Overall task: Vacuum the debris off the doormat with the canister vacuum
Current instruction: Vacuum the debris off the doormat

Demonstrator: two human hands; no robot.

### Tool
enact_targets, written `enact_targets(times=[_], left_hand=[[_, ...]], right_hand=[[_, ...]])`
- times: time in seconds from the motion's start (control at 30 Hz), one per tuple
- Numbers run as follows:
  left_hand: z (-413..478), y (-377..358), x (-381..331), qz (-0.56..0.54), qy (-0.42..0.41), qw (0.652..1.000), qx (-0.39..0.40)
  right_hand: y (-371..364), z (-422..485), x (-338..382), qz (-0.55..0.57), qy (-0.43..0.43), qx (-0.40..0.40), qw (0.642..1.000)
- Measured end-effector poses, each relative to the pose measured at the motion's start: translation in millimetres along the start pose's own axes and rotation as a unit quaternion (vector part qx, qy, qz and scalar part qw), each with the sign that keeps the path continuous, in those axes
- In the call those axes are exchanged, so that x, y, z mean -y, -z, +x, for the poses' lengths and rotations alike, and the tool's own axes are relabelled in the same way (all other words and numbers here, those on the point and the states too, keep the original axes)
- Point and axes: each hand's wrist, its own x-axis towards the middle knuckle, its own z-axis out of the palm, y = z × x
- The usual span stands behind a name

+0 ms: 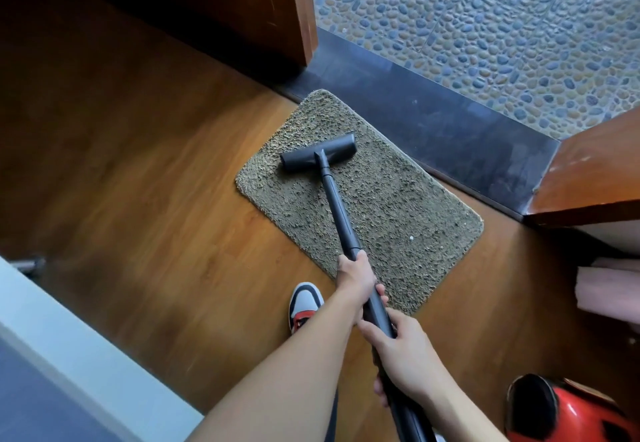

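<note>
Both hands, left hand (356,280) ahead of right hand (405,358), closed around the vacuum wand (337,206); floor head (318,153) rests on the doormat's (398,206) far-left part; red canister (568,410) near right.

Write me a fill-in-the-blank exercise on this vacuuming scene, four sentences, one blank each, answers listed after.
1. The floor head rests on the ____.
2. The left hand and the right hand both grip the black ____.
3. Of the two, the ____ hand sits closer to the floor head.
4. Near the bottom right corner, the red canister stands on the ____ floor.

Answers: doormat; wand; left; wooden
</note>
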Motion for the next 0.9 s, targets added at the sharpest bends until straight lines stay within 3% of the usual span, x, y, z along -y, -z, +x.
enact_targets(times=[0.5,0.7,0.9], left_hand=[[-76.5,-120.9,196.4,0.024,-0.006,1.0,0.011],[-107.5,-149.4,259.3,0.039,0.005,0.999,0.028],[-121.7,-153.6,293.0,-0.013,0.028,0.996,0.082]], right_hand=[[109.5,-92.0,-196.2,-0.003,0.01,0.002,1.0],[126.2,-120.1,-266.1,-0.009,0.009,-0.066,0.998],[129.4,-142.6,-311.5,0.008,0.0,-0.077,0.997]])
